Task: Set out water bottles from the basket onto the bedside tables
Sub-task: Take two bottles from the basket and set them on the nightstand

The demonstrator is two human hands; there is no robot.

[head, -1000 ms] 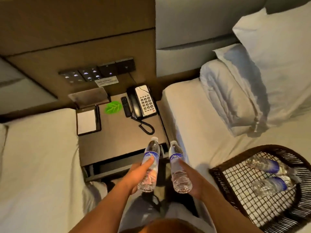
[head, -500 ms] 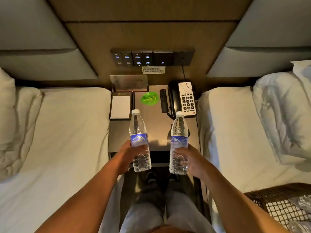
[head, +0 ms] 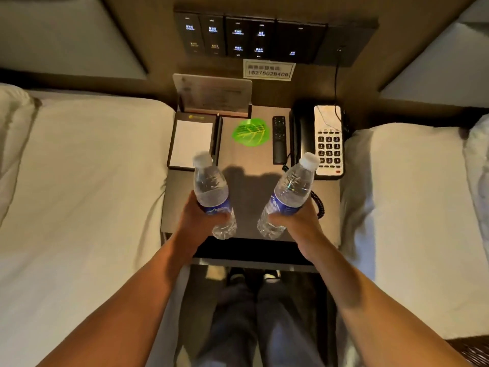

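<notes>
I hold two clear water bottles with blue labels and white caps above the front of the brown bedside table (head: 248, 186). My left hand (head: 197, 221) grips the left water bottle (head: 210, 189) around its lower half; it leans slightly left. My right hand (head: 296, 221) grips the right water bottle (head: 289, 194), which tilts to the right, its cap near the phone. Both bottle bases hang over the table's front edge, and I cannot tell whether they touch it. Only a dark corner of the wicker basket (head: 473, 350) shows at the bottom right.
On the table stand a notepad in a dark holder (head: 191, 140), a card stand (head: 213, 95), a green leaf-shaped card (head: 251, 132), a black remote (head: 279, 139) and a phone (head: 321, 139) with a coiled cord. Beds flank it left (head: 79, 194) and right (head: 410, 207). A switch panel (head: 251, 35) sits on the wall.
My view has turned from the basket and closed in on the table. Both hands carried the bottles forward over the table's front; the right bottle now tilts rightward.
</notes>
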